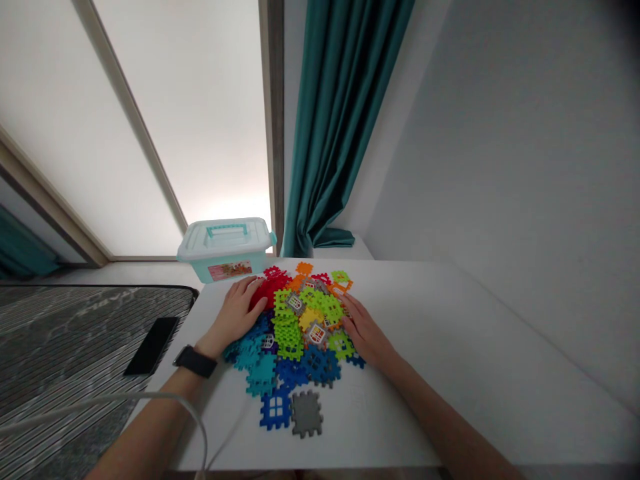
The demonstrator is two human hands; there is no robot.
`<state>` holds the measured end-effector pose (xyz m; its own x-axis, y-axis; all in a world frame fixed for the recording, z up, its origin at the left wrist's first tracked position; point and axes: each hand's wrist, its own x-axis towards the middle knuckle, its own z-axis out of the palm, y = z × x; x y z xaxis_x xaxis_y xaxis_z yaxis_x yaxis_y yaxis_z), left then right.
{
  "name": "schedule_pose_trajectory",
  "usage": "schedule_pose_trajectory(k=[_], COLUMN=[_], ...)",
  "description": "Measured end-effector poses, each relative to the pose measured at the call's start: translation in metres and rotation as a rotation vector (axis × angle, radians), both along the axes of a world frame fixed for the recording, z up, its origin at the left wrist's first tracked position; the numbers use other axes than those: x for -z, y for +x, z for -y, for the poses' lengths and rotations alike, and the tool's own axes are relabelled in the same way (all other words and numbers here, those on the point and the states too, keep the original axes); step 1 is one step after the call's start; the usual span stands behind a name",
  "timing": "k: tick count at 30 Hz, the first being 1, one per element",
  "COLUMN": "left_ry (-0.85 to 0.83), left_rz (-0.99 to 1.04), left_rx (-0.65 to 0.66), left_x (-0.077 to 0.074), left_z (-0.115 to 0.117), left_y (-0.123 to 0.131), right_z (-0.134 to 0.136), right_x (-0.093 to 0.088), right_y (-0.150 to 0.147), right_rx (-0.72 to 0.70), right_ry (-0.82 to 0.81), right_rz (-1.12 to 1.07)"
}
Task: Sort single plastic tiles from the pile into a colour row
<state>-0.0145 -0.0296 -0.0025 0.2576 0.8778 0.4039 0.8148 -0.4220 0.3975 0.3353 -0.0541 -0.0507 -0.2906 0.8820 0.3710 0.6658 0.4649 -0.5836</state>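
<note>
On the table (390, 420), your left hand (240, 310) and right hand (369, 335) are touching tiles (288, 333), unclenched, room stretching rightward, lidded tub (227, 248) sitting by far edge.

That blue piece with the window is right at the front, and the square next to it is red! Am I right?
Almost! The square is grey, not red, as the head view shows. The blue piece beside it is at the front, as you said.

Teal curtain (335, 120) beside bright panels (195, 100), black phone (151, 345) on dark patterned fabric (75, 333)
</note>
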Motion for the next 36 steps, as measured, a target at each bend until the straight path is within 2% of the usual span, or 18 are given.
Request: schedule_pose_trajectory(k=[3,6,8,10,13,17,19,22,26,29,33,36], left_ry=[0.002,0.014,0.012,0.01,-0.003,-0.021,-0.008,0.018,0.032,0.055,0.089,0.097], left_rz=[-0.054,-0.089,-0.102,-0.134,-0.231,-0.367,-0.407,-0.405,-0.371,-0.374,-0.374,-0.357], left_rx=[0.142,0.245,0.314,0.377,0.52,0.69,0.694,0.615,0.503,0.449,0.428,0.424], left_x=[-0.016,-0.028,-0.033,-0.038,-0.044,-0.045,-0.039,-0.027,-0.015,-0.012,-0.012,-0.019], left_z=[0.009,0.018,0.024,0.033,0.052,0.078,0.087,0.094,0.095,0.093,0.088,0.081], left_y=[0.021,0.042,0.052,0.058,0.064,0.067,0.067,0.065,0.065,0.068,0.07,0.066], right_z=[-0.007,-0.013,-0.009,0.004,0.037,0.088,0.108,0.126,0.124,0.11,0.095,0.091], right_x=[0.0,-0.001,-0.004,-0.007,-0.014,-0.024,-0.028,-0.03,-0.026,-0.023,-0.021,-0.025], right_y=[0.004,0.015,0.023,0.027,0.028,0.018,0.003,-0.03,-0.063,-0.06,-0.039,-0.032], right_rx=[0.015,0.177,0.265,0.275,0.21,-0.017,-0.073,-0.141,-0.071,0.001,-0.004,-0.022], right_ry=[-0.021,-0.024,0.0,0.041,0.094,0.081,0.114,0.169,0.197,0.2,0.194,0.204], right_rz=[-0.142,-0.314,-0.347,-0.283,-0.094,0.207,0.33,0.417,0.434,0.434,0.463,0.464])
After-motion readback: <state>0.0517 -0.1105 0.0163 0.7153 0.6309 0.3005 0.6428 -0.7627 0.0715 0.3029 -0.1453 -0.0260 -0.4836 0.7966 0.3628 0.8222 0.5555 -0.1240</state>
